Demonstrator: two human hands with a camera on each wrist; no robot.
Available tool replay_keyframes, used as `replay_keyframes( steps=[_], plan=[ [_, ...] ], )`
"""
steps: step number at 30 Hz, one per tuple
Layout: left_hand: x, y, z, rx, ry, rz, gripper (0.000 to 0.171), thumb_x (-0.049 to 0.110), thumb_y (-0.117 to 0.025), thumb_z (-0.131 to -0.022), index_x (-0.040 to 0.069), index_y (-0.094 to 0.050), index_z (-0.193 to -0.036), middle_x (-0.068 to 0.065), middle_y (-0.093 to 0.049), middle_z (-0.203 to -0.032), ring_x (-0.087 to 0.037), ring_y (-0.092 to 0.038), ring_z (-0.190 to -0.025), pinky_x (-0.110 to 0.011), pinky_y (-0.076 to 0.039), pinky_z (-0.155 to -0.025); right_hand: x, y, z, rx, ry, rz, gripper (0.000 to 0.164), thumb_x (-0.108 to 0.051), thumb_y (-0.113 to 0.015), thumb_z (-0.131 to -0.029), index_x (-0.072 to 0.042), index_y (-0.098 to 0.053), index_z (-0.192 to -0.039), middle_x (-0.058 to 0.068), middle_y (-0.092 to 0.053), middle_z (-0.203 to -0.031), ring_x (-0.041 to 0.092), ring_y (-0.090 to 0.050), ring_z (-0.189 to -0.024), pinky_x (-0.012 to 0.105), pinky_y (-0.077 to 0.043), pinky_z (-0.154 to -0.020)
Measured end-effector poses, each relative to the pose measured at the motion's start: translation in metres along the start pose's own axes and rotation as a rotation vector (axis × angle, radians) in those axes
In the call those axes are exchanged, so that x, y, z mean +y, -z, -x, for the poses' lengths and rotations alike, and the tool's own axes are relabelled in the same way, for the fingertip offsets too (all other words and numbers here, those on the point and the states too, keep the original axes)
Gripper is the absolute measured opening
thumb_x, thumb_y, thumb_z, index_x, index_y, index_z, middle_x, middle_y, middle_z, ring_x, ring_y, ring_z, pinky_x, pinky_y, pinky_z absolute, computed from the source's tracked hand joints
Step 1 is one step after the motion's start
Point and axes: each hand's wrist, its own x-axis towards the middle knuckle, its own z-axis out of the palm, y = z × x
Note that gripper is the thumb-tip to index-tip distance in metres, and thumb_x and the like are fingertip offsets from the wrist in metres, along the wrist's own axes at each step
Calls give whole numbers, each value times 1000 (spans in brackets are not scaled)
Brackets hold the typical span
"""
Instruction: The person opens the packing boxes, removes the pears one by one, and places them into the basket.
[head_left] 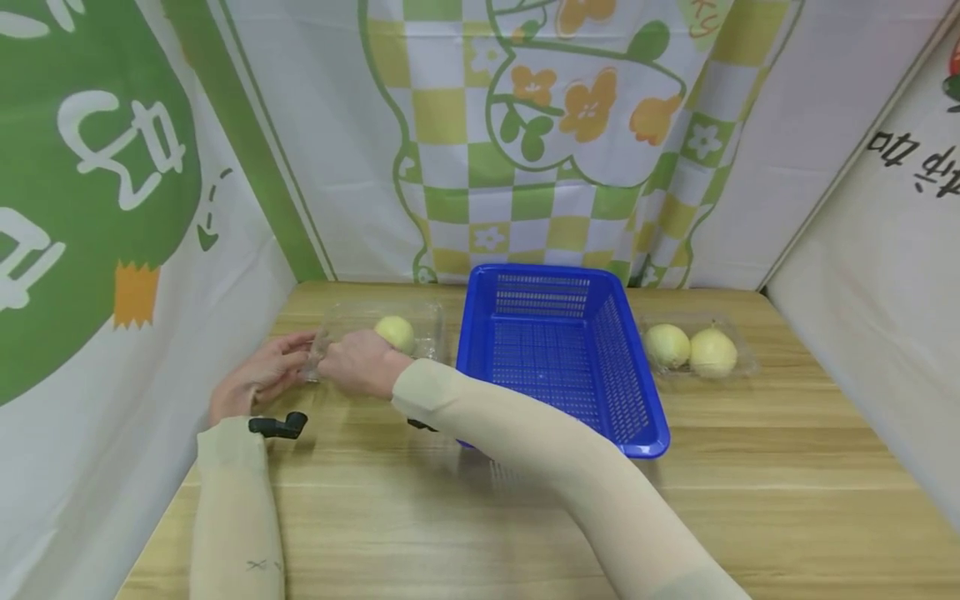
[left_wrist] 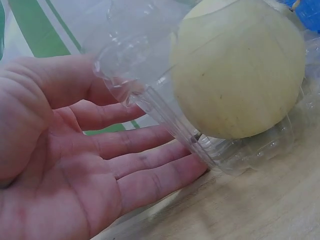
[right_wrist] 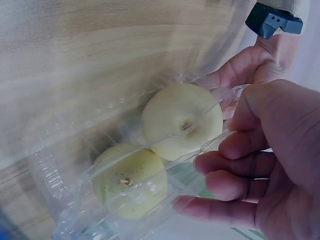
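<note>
Working, we'd guess, at opening the clear pack [head_left: 352, 317] left of the blue basket [head_left: 551, 269]: our R hand [head_left: 362, 364] pinches its plastic edge, our L hand [head_left: 264, 373] touches its side, fingers straight. Next move prob. calls for L bracing w/ R lifting. In head view R hand hides one of two pale fruits [right_wrist: 181, 112]; we can't tell if pack's unlatched.

Downward head view (wrist close-ups).
</note>
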Motion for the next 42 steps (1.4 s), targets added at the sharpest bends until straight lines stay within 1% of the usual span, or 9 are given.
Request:
replay_keyframes(
  steps=[6, 13, 16, 19, 23, 27, 34, 37, 42],
  plan=[
    [-1, 2, 1, -22, -41, 40, 52, 2, -42, -103, -5, -21, -150, 18, -62, -118, -4, -64, -102, -23, -55, -82, 3, 1, 0, 9, 2, -20, 30, -22, -48, -99, -31, -62, -125, -10, -66, -114, 6, -55, -73, 19, -51, -61],
    [-1, 2, 5, -30, -58, 72, 35, 0, -41, -102, 15, -44, -134, 16, -65, -116, -5, -66, -99, -23, -56, -80, 7, 6, 2, 13, -14, -89, 34, -23, -52, -97, -27, -60, -130, -10, -67, -103, 6, -49, -64, 18, -47, -57],
    [-1, 3, 6, -44, -62, 92, 34, 1, -42, -102, 21, -49, -129, 13, -66, -116, -6, -66, -98, -24, -56, -79, 9, 9, 3, 19, 10, -119, 33, -21, -52, -96, -26, -61, -128, -8, -68, -106, 6, -53, -68, 19, -49, -58],
    [0, 4, 7, -50, -50, 102, 34, 3, -45, -102, 22, -52, -129, 13, -66, -116, -5, -65, -88, -23, -56, -78, 18, 16, 2, 42, 26, -219, 41, -22, -49, -99, -31, -53, -139, -7, -65, -126, 8, -63, -88, 23, -53, -69],
    [0, 5, 7, -31, -17, 66, 36, 5, -48, -102, 17, -48, -136, 15, -66, -118, -3, -64, -88, -22, -56, -79, 38, 31, 2, 65, -11, -346, 33, -25, -49, -101, -24, -57, -133, -3, -66, -122, 11, -64, -99, 25, -54, -80],
    [0, 4, 8, -17, 6, -5, 48, 6, -51, -101, 4, -32, -145, 18, -64, -119, -4, -66, -102, -26, -56, -83, 49, 37, 4, 18, -14, -391, 19, -24, -53, -98, -16, -63, -112, -4, -64, -96, 9, -60, -82, 22, -52, -72],
    [-4, 6, 13, -55, 8, -26, 57, 4, -49, -101, -2, -19, -150, 17, -62, -124, -9, -66, -109, -33, -56, -89, 54, 40, 1, -2, 4, -394, 24, -22, -51, -98, -14, -62, -118, -3, -67, -105, 10, -63, -88, 22, -52, -76],
    [-3, 8, 16, -79, 6, -45, 63, 5, -49, -102, -4, -13, -152, 3, -56, -139, -9, -64, -113, -38, -55, -92, 66, 49, 4, -4, -11, -422, 26, -23, -50, -99, -13, -60, -121, -2, -67, -107, 10, -63, -89, 20, -52, -75],
    [3, 5, 17, -45, 46, -71, 68, 11, -56, -99, -1, -15, -153, -25, -29, -157, -9, -64, -114, -42, -55, -92, 84, 62, 11, 39, -22, -427, 19, -23, -50, -99, -12, -60, -110, -2, -61, -90, 9, -55, -75, 20, -48, -68]
  ],
)
